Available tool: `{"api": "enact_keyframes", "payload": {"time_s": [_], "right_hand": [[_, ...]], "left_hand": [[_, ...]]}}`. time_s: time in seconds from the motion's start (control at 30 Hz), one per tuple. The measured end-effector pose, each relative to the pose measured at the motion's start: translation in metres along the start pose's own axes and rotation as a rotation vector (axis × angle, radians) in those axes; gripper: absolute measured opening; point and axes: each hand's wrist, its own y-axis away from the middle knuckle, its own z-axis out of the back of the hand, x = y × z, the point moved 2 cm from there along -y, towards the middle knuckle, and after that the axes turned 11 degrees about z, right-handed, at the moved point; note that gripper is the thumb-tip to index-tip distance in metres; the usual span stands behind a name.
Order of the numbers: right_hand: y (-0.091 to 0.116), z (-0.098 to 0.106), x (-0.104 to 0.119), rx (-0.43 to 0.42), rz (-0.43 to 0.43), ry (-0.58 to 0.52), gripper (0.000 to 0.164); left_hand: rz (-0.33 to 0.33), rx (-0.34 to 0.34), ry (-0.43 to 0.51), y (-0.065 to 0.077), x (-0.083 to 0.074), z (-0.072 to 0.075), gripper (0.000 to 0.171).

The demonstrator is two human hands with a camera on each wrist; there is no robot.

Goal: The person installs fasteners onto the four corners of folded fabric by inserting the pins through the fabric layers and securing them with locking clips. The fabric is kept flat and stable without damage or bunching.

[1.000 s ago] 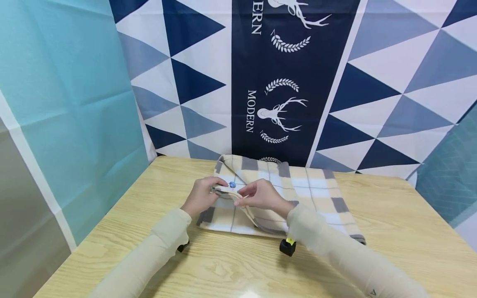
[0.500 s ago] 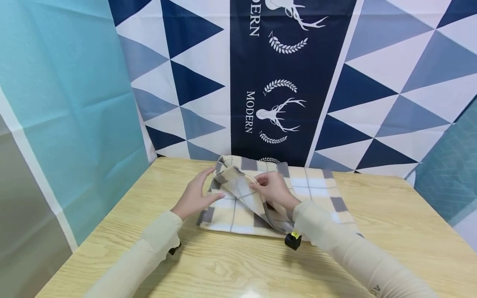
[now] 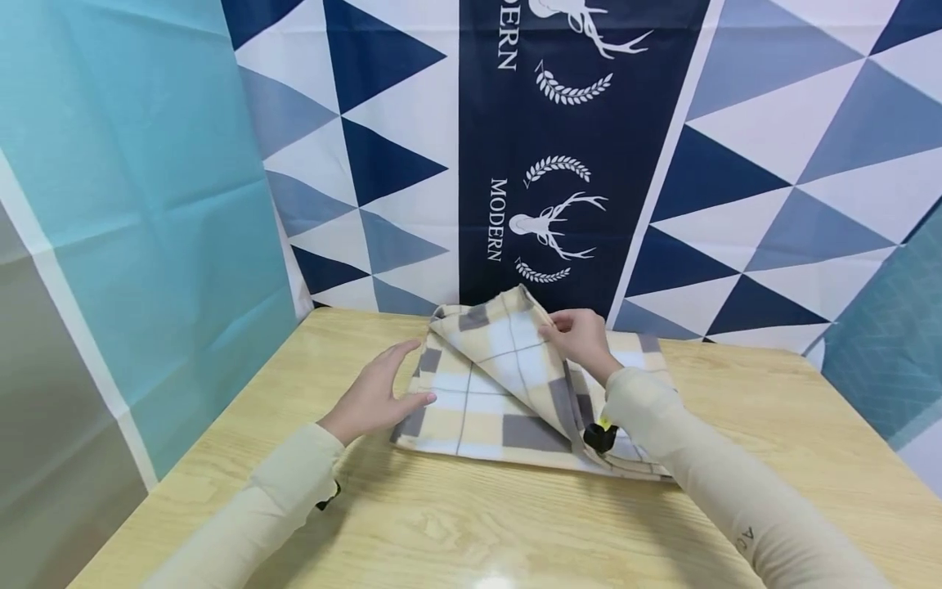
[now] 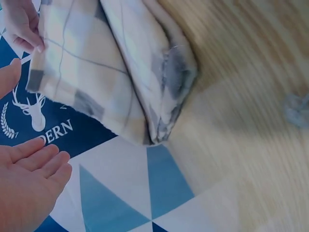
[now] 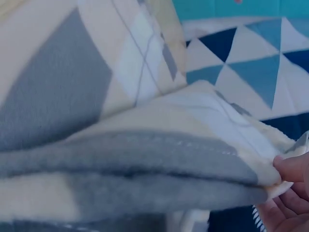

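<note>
Currently, the right hand (image 3: 581, 337) pinches a raised edge of a cream, white and grey plaid fleece blanket (image 3: 515, 372).
Folded, the blanket lies on the pale wood-grain table (image 3: 441, 532) before a blue-and-white triangle-patterned cloth backdrop (image 3: 383, 57); the left hand (image 3: 374, 397), thumb and fingers spread apart, hovers beside its left edge.

Wooden table (image 3: 441, 523), triangle-patterned backdrop (image 3: 567, 155), teal hanging (image 3: 162, 204)
</note>
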Motion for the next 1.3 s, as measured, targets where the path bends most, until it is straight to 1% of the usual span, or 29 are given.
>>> {"api": "enact_keyframes", "payload": {"time_s": [0.13,0.3,0.5,0.6,0.7,0.83,0.97,1.03,1.13,1.2,1.3], "right_hand": [[-0.006,0.005,-0.017,-0.023,-0.073,-0.013,0.028],[-0.011,0.013,-0.033,-0.043,-0.178,-0.019,0.032],[-0.01,0.011,-0.047,-0.023,-0.234,-0.001,0.037],[-0.007,0.007,-0.055,-0.013,-0.269,0.002,0.037],[-0.006,0.006,-0.06,-0.01,-0.29,-0.002,0.039],[-0.005,0.009,-0.062,0.013,-0.284,-0.005,0.038],[-0.004,0.012,-0.061,0.045,-0.27,0.006,0.034],[-0.003,0.014,-0.059,0.044,-0.24,0.021,0.033],[-0.001,0.015,-0.051,0.035,-0.17,0.045,0.032],[0.0,0.015,-0.042,0.039,-0.127,0.054,0.032],[0.001,0.011,-0.025,0.07,-0.06,0.036,0.033]], "left_hand": [[-0.002,0.029,-0.026,0.004,0.004,0.002,0.077],[0.004,0.032,-0.046,0.009,0.01,0.008,0.077],[0.007,0.009,-0.073,0.014,0.016,0.017,0.075],[0.003,0.002,-0.085,0.018,0.019,0.019,0.073],[0.019,0.002,-0.085,0.021,0.023,0.02,0.073],[0.045,-0.005,-0.09,0.026,0.029,0.021,0.071],[0.064,-0.003,-0.093,0.034,0.037,0.022,0.069],[0.075,0.005,-0.097,0.04,0.042,0.022,0.069],[0.096,0.011,-0.104,0.052,0.05,0.023,0.069],[0.107,0.019,-0.111,0.059,0.055,0.025,0.068],[0.112,0.048,-0.119,0.068,0.06,0.027,0.067]]}}
